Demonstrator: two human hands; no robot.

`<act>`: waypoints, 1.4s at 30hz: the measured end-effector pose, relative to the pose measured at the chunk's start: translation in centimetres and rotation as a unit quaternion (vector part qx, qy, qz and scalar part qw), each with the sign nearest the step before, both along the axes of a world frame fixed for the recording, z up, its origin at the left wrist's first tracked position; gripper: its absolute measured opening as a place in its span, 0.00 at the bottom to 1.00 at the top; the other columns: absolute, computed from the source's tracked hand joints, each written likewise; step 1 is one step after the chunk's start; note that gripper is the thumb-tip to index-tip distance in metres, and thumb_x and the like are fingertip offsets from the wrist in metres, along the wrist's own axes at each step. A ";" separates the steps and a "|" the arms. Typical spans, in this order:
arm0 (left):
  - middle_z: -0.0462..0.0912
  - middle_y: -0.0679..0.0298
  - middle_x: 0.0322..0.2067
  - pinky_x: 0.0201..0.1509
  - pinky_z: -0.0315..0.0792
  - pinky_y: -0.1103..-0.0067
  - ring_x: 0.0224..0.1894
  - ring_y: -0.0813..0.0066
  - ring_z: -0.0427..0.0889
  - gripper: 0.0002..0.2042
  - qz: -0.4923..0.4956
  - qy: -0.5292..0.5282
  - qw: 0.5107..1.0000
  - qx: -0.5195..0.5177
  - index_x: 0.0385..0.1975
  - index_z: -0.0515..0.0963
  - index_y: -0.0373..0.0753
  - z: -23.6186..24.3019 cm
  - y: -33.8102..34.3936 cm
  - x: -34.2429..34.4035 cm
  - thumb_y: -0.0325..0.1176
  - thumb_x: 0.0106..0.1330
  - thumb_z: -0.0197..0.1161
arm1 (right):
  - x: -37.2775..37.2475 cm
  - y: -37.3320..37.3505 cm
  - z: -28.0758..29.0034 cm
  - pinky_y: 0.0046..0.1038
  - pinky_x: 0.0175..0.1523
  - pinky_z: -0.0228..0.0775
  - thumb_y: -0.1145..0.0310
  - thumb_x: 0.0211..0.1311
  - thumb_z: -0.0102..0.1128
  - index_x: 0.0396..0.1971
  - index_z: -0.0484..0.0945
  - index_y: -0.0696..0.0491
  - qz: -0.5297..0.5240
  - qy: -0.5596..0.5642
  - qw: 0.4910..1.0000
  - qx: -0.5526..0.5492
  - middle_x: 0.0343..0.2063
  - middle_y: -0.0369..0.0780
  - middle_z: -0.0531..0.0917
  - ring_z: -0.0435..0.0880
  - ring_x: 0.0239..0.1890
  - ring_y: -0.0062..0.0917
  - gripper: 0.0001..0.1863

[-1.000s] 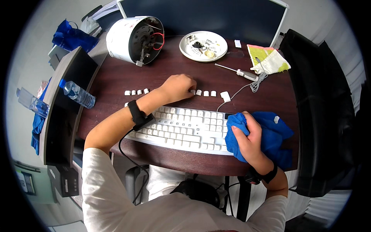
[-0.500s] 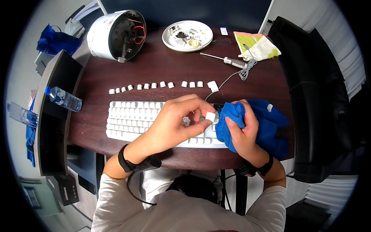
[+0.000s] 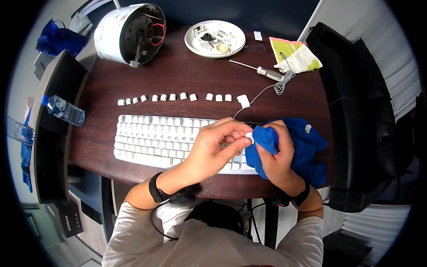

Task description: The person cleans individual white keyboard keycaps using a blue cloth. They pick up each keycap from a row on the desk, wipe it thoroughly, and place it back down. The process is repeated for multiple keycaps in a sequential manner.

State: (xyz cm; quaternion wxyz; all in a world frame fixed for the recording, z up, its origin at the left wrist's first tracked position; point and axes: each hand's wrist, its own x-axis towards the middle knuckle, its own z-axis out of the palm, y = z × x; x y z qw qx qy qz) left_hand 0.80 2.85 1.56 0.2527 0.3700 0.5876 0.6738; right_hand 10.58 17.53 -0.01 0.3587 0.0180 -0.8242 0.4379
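Note:
Between the thumb and fingers of my left hand (image 3: 217, 143) is a small white keycap (image 3: 250, 137), pinched above the right part of a white keyboard (image 3: 151, 155). My right hand (image 3: 281, 155) grips a blue cloth (image 3: 265, 139), and a bunched fold of it touches the keycap. The rest of the cloth spreads over the keyboard's right end and the table. Behind the keyboard lies a row of loose white keycaps (image 3: 183, 96), with a larger white piece (image 3: 243, 101) at its right end. Both hands hide part of the keys.
Further back are an opened white appliance (image 3: 113, 38) on its side, a white plate (image 3: 189, 44) of small parts, a screwdriver (image 3: 269, 73), a coiled grey cable (image 3: 280, 86) and a folded yellow-white cloth (image 3: 298, 55). A water bottle (image 3: 66, 111) lies at left; a black chair (image 3: 356, 120) stands right.
My left hand has tilted the keycap and brought it against the blue cloth. The right hand has pushed a fold of the cloth up to it. The whole view has shifted slightly.

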 end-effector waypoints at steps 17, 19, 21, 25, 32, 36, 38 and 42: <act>0.73 0.63 0.34 0.37 0.74 0.85 0.35 0.82 0.75 0.09 -0.007 0.031 0.999 -0.011 0.42 0.74 0.30 -1.1 -0.4 0.0 0.25 0.64 0.58 | -0.6 -0.1 -0.1 0.26 0.39 0.70 0.79 0.52 0.62 0.37 0.72 0.58 -0.010 -0.032 0.999 0.003 0.32 0.43 0.76 0.78 0.33 0.30 0.13; 0.73 0.62 0.34 0.37 0.74 0.84 0.34 0.81 0.76 0.09 0.001 0.021 1.000 0.002 0.42 0.74 0.30 -1.2 -0.3 0.1 0.24 0.64 0.58 | -0.5 -0.2 0.1 0.26 0.39 0.70 0.79 0.52 0.62 0.38 0.72 0.58 -0.002 -0.028 0.999 0.019 0.32 0.43 0.76 0.78 0.33 0.30 0.12; 0.74 0.60 0.32 0.37 0.74 0.84 0.34 0.78 0.78 0.08 0.022 0.010 0.999 0.021 0.41 0.75 0.30 -1.6 -0.2 0.1 0.24 0.63 0.58 | -0.3 -0.4 0.2 0.26 0.39 0.69 0.79 0.53 0.61 0.38 0.72 0.58 0.021 -0.004 0.998 0.062 0.33 0.43 0.76 0.78 0.33 0.30 0.12; 0.74 0.61 0.33 0.36 0.75 0.85 0.33 0.81 0.78 0.08 0.005 -0.015 1.000 0.013 0.42 0.75 0.30 -1.2 -0.3 0.4 0.24 0.64 0.58 | -0.4 -0.1 -0.2 0.26 0.39 0.70 0.79 0.49 0.64 0.38 0.72 0.58 -0.007 -0.015 0.999 0.030 0.33 0.43 0.76 0.78 0.33 0.31 0.15; 0.71 0.61 0.38 0.37 0.76 0.85 0.34 0.81 0.76 0.09 -0.018 -0.016 0.999 0.021 0.43 0.73 0.28 -1.3 -0.4 0.3 0.22 0.65 0.56 | -0.1 -0.5 0.1 0.26 0.38 0.70 0.79 0.53 0.62 0.38 0.71 0.58 0.014 -0.004 0.998 0.069 0.33 0.43 0.75 0.78 0.33 0.30 0.13; 0.72 0.63 0.35 0.34 0.76 0.85 0.32 0.82 0.77 0.08 -0.010 -0.021 0.999 0.032 0.42 0.75 0.30 -1.3 -0.3 0.4 0.22 0.64 0.57 | -0.4 -0.1 -0.1 0.25 0.38 0.69 0.79 0.53 0.62 0.38 0.71 0.58 -0.016 -0.016 1.000 0.018 0.32 0.42 0.75 0.78 0.33 0.28 0.13; 0.73 0.64 0.34 0.32 0.75 0.86 0.30 0.83 0.77 0.09 -0.024 -0.074 0.996 0.053 0.43 0.75 0.31 -1.7 -0.2 0.4 0.23 0.64 0.57 | -0.5 -0.1 0.0 0.25 0.38 0.69 0.79 0.53 0.62 0.38 0.71 0.58 -0.013 -0.016 1.000 0.011 0.32 0.43 0.75 0.78 0.33 0.28 0.13; 0.79 0.62 0.33 0.31 0.73 0.84 0.28 0.81 0.77 0.10 -0.063 -0.153 0.985 0.041 0.46 0.74 0.30 -1.4 -0.4 0.0 0.23 0.65 0.56 | -0.3 -0.2 -0.1 0.25 0.38 0.69 0.79 0.52 0.62 0.38 0.72 0.58 -0.014 -0.021 1.000 0.005 0.32 0.43 0.76 0.78 0.32 0.29 0.13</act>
